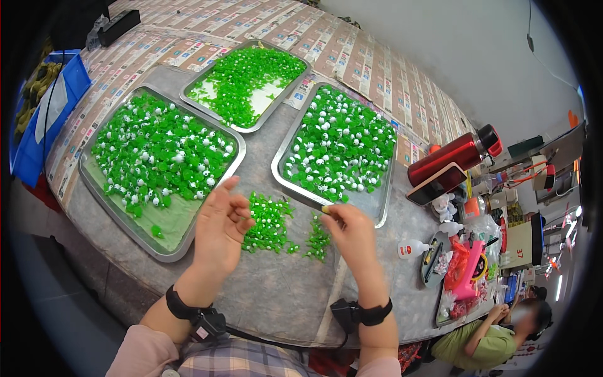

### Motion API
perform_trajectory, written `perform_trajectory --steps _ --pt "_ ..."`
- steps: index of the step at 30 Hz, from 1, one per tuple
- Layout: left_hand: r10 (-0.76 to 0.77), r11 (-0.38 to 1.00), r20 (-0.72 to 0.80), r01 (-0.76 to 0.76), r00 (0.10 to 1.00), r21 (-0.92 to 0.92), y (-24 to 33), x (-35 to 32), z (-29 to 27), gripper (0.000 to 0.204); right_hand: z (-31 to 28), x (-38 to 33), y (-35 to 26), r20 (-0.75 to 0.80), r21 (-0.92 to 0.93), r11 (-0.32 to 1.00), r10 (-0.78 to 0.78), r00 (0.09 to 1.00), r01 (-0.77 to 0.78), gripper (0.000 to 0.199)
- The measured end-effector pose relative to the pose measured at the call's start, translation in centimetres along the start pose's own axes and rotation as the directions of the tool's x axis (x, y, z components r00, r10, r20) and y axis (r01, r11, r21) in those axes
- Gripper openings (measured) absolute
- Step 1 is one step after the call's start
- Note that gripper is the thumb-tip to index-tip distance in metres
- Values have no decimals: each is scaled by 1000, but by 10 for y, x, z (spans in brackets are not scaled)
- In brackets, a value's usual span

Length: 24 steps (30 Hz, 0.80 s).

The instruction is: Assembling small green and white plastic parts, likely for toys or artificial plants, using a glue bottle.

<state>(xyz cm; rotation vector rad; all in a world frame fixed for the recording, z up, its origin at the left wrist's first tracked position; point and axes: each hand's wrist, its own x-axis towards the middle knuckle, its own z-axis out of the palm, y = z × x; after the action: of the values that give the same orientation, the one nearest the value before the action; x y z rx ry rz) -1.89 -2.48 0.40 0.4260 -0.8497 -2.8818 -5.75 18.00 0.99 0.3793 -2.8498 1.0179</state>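
While the left hand (221, 226) hangs half open at centre frame, fingers loosely curled and nothing visible in it, the right hand (352, 229) is pinched, thumb against forefinger, on a small dark bit (325, 210); too small to tell what it is. Between and below the hands, mid-frame, lie the loose green pieces: a larger pile (267, 225) with white dots, right beside the left fingers (contact unclear), and a smaller pile (318, 239) just under the right hand. For handling bits this tiny, best guess: pinch one at a time with fingertips, keep the left palm near as a catch, don't let the two piles merge, and keep the wrists clear of the tray edges. Around the piles on the grey-covered worktop (282, 298): left tray (179, 217) and right tray (369, 201), both heaped with green pieces and white balls, plus an upper tray (260, 99) of mostly green. Further out, red flask (445, 157) and phone (438, 183) at right, white bottle (411, 249) below them, blue bin (74, 78) upper left, co-worker (487, 344) in green lower right.
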Motion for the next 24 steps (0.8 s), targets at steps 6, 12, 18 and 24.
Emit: perform_trajectory --steps 6,12,18,24 --pt "-256 914 132 195 958 355 -11 -9 1 19 15 0 -3 -2 -54 998 -34 999 34 9" --pt "-314 799 350 46 882 600 -25 -24 4 29 -13 -31 -41 105 488 861 106 989 -144 7" --pt "-314 747 396 -33 863 664 -24 -24 0 21 -11 -62 -43 8 584 796 190 982 -159 14" --pt "-370 850 294 193 881 490 -23 -25 6 20 -85 -86 63 -833 285 945 326 446 -158 34"
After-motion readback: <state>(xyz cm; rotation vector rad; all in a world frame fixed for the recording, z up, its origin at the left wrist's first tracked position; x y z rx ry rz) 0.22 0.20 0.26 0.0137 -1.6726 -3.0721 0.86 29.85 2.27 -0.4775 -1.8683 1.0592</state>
